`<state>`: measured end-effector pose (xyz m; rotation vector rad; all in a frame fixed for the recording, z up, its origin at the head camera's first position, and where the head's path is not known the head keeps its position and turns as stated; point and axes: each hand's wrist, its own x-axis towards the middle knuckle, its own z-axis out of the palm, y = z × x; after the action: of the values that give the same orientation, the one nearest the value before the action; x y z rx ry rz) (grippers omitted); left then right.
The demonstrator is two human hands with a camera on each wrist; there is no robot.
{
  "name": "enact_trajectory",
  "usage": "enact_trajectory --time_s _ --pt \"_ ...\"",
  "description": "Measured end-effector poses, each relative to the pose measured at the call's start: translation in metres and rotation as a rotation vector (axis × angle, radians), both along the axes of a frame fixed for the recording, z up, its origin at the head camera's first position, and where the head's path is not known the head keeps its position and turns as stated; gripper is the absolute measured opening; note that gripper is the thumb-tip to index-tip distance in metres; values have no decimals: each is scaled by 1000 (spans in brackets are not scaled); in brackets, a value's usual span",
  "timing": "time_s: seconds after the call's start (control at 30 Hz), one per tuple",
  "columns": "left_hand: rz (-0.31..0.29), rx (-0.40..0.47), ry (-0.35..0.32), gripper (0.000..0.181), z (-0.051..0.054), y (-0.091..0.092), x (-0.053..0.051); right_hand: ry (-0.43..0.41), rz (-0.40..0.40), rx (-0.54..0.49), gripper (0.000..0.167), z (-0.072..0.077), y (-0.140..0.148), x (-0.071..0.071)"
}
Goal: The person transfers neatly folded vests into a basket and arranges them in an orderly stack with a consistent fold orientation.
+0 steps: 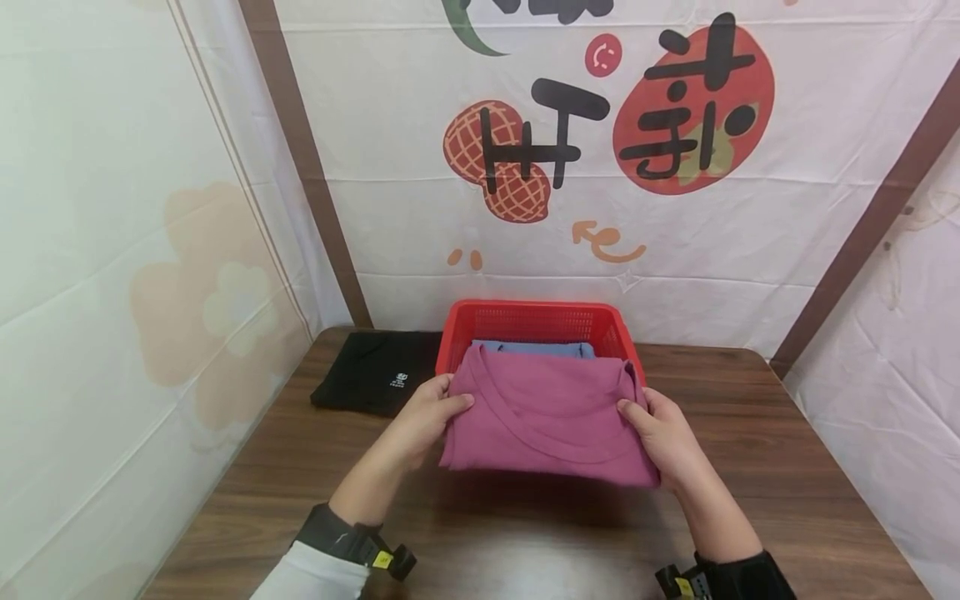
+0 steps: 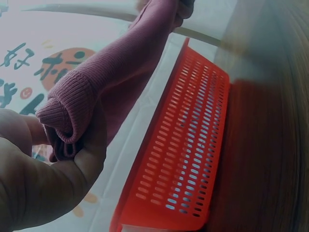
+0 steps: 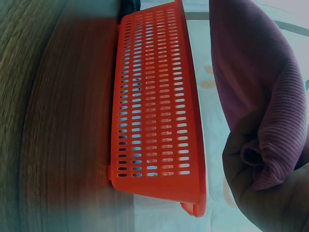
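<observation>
A folded pink-purple shirt (image 1: 555, 417) with a rounded neckline is held up between both hands in the head view. My left hand (image 1: 431, 412) grips its left edge, thumb on top. At the opposite edge, my right hand (image 1: 663, 433) pinches the cloth the same way. Both wrist views show fingers curled under the rolled ribbed edge of the shirt (image 2: 116, 63). Behind and partly below it stands a red plastic basket (image 1: 536, 310) with slotted walls. Blue folded cloth (image 1: 532, 347) lies inside the basket; the shirt hides the basket's front in the head view.
Left of the basket, a folded black garment (image 1: 375, 371) with a small white print lies on the brown wooden table (image 1: 750, 450). A white printed curtain (image 1: 405, 208) hangs behind the table, with further white cloth walls at both sides.
</observation>
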<state>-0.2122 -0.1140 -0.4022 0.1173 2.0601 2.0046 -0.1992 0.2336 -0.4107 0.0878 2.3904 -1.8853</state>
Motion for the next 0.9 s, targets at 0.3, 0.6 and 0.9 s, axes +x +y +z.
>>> enact_trajectory --time_s 0.3,0.6,0.9 --pt "15 8 -24 31 -2 0 -12 -2 -10 5 31 -3 0 -16" --pt "21 0 -48 30 0 -1 -28 -6 4 -13 31 -4 1 -30" --pt "23 24 -61 32 -3 0 -43 4 14 -7 31 -4 1 -46"
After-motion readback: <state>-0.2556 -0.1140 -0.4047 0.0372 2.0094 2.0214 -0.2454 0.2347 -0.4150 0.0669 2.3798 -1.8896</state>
